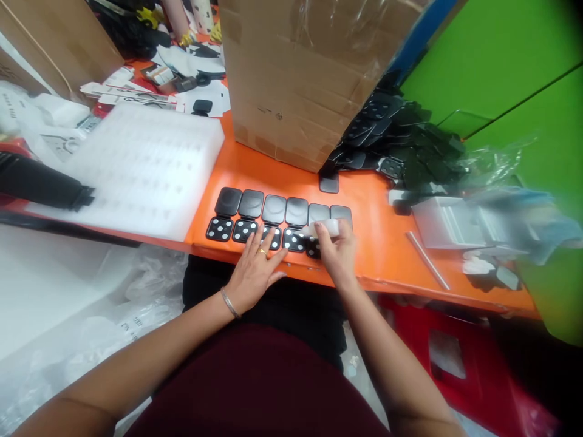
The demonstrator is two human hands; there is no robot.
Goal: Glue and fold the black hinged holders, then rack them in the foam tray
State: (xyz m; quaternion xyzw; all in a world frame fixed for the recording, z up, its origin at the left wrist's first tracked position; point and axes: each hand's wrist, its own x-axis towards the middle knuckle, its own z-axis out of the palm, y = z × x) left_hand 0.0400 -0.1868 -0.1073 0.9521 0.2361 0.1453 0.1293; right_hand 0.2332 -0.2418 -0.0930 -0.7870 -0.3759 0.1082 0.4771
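A row of open black square cases (273,218) lies along the front of the orange table (378,237). Their lids are plain and their lower halves carry white dots. My left hand (255,270) rests flat with fingers stretched on the middle cases; it wears a ring and a bracelet. My right hand (337,249) is closed round a small white tube-like object (324,228), held over the rightmost cases.
A white foam tray (136,164) sits at the left. A large cardboard box (296,79) stands behind the row. A heap of black cases (392,133) lies at the right, beside a metal rod (427,261) and plastic bags. Another person's hands (191,30) show at the far top.
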